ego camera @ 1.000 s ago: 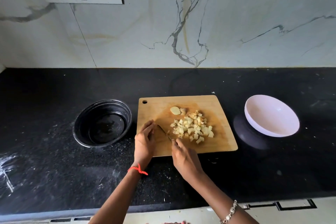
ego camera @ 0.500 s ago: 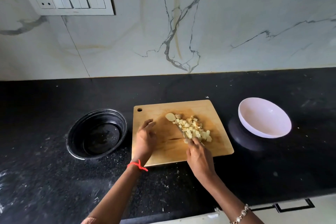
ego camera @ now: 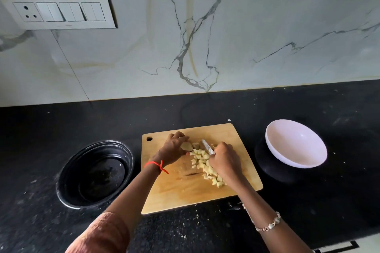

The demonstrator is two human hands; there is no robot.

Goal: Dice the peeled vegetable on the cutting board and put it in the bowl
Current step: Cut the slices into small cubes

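My left hand (ego camera: 174,148) has hopped off the bare cutting board (ego camera: 181,195) to pinch the last uncut slice (ego camera: 186,146), with my right hand (ego camera: 224,160) fisted on the knife (ego camera: 207,147) just beside it, the diced pile (ego camera: 203,167) between my wrists and the empty white bowl (ego camera: 298,150) well right of the knife hand, so probably one more chop before transfer.

A white marble-look wall (ego camera: 267,16), veined in grey and streaked with faint gold, is rising behind a black speckled worktop (ego camera: 41,125) that is catching soft, even light, while a white switch panel (ego camera: 59,11) with one socket (ego camera: 27,12) is sitting at upper left.
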